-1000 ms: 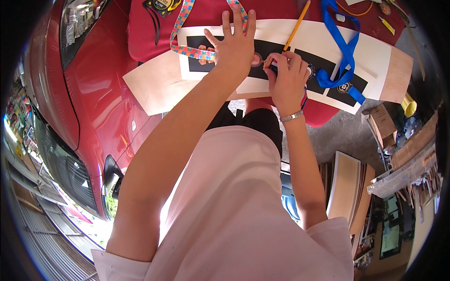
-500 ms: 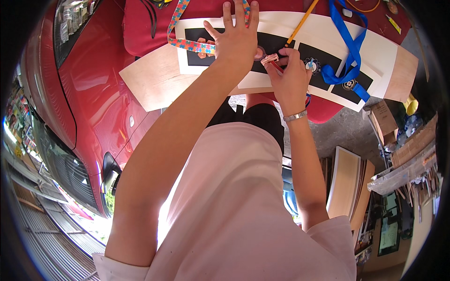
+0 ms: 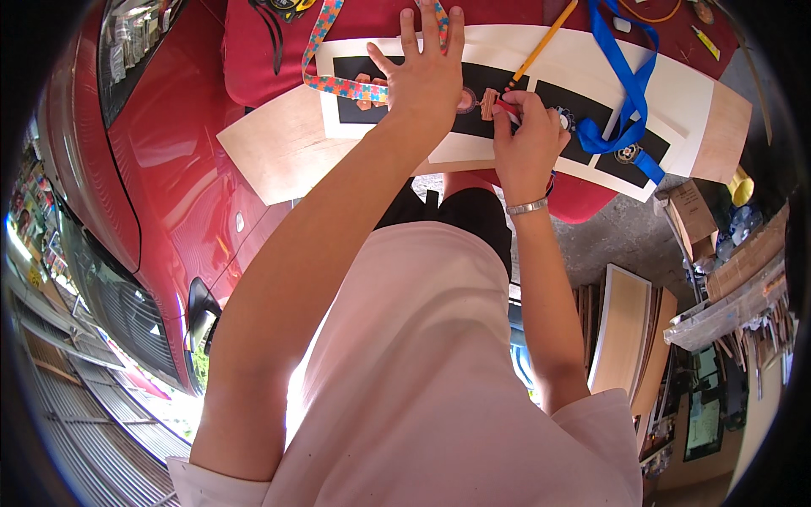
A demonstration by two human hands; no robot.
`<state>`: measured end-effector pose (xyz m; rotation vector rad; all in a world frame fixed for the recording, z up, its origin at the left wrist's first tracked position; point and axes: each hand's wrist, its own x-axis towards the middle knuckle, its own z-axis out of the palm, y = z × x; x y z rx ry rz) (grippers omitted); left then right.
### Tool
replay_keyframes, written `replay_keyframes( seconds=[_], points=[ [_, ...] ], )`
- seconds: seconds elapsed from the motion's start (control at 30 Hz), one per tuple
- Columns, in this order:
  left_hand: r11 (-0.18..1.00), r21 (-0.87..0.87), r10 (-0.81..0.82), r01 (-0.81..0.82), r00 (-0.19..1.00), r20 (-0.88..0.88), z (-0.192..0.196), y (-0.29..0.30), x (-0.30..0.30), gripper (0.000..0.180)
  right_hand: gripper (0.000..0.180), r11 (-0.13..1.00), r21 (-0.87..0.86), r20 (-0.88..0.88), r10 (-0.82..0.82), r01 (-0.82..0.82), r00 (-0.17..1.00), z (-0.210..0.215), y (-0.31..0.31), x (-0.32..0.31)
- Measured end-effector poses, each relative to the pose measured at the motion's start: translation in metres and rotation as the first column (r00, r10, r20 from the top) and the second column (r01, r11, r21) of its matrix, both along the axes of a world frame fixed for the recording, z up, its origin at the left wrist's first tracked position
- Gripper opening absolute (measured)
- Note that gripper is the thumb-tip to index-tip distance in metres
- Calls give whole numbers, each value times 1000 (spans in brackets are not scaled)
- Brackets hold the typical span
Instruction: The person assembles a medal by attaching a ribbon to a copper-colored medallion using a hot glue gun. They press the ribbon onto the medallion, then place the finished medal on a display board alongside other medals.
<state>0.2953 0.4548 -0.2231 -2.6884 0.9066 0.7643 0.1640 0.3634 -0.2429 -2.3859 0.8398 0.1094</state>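
My left hand (image 3: 422, 84) lies flat with its fingers spread on a black panel of the white mat board (image 3: 524, 46). Under and beside it run a puzzle-patterned ribbon (image 3: 346, 83) and a bronze-coloured medal (image 3: 365, 95), partly covered. To its right is a round bronze medal (image 3: 466, 100) with a copper-coloured bar (image 3: 489, 104) at its top. My right hand (image 3: 532, 131) pinches the red ribbon (image 3: 508, 107) that leads from that bar. Close to its right lies a silvery medal (image 3: 564, 120), partly hidden. A yellow pencil (image 3: 541, 46) rests just above the right fingers.
A blue ribbon (image 3: 629, 80) loops over the board's right side, beside a round dark medal (image 3: 627, 154). Wooden board (image 3: 262, 139) sticks out beneath the mat. A red car (image 3: 160, 144) stands close at left. Cardboard boxes (image 3: 691, 220) and leaning panels (image 3: 621, 325) are at right.
The copper-coloured bar has turned more upright and lies straighter beside the medal. My right hand has shifted slightly, its fingers still on the red ribbon. My left hand stays in place.
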Motion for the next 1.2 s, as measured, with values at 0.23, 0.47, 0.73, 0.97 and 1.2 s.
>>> replay_keyframes(
  seconds=[0.23, 0.47, 0.73, 0.97, 1.2],
  points=[
    [985, -158, -57, 71, 994, 88, -12, 12, 1, 128, 19, 996, -85, -16, 25, -26, 1000, -2, 3, -1],
    [989, -133, -57, 66, 996, 70, -23, 16, -3, 128, 20, 995, -93, 3, 38, -38, 999, -2, 2, -2],
    [992, -97, -75, 83, 994, 81, -22, 15, -2, 129, 20, 991, -121, 16, 52, -50, 999, -4, 4, -2],
    [984, -176, 4, -1, 1000, 13, -25, 18, -3, 130, 22, 986, -152, -6, 71, -71, 997, 4, 5, -2],
    [905, -425, 36, -29, 999, 9, 11, 33, 9, 127, 20, 970, 115, 361, -242, 214, 901, 99, -63, -36]
  ],
)
